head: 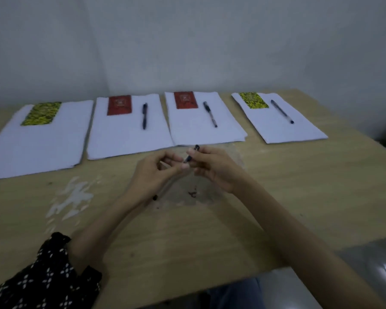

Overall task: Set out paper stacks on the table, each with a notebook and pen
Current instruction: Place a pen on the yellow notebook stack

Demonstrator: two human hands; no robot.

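Observation:
Several white paper stacks lie in a row across the far side of the wooden table (210,230). The far-left stack (38,148) carries a yellow patterned notebook (41,113) and no pen. The other stacks each carry a notebook and a dark pen: red notebook (119,105) with pen (144,115), red notebook (185,100) with pen (210,114), yellow notebook (253,100) with pen (282,111). Above the table's middle, my left hand (152,175) and my right hand (214,168) both pinch one dark-tipped pen (189,158), held slanted between them.
White paint smears (74,197) and small dark stains (193,194) mark the tabletop near my hands. A pale wall stands right behind the stacks. The table's right edge drops to a shiny floor (377,264). My patterned sleeve (47,279) shows at the lower left.

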